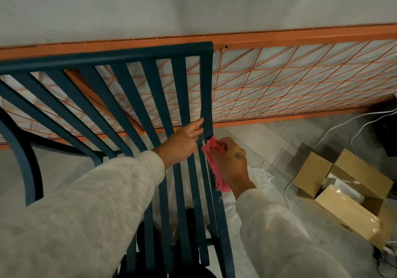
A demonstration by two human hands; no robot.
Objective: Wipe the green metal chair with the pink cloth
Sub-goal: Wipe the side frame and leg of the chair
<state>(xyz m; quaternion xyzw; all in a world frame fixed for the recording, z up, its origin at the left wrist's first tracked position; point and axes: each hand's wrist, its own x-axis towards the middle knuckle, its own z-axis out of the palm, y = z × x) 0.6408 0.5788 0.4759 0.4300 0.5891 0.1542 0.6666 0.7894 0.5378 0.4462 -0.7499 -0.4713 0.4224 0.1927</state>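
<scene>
Against outer slat (207,88), pink cloth (222,184) pinched in right hand (232,161), left hand (182,141) gripping chair (120,55)

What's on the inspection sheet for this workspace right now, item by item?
Surface: grey tiled floor, partly under a plastic sheet.
Job's things: green chair; pink cloth against its right rail.
Clutter: open cardboard box on the floor, right.
Grippers: left hand grips a slat; right hand pinches the cloth.
Cables: white cables cross the floor by the box.
Surroundings: orange mesh frame against a grey wall.
</scene>
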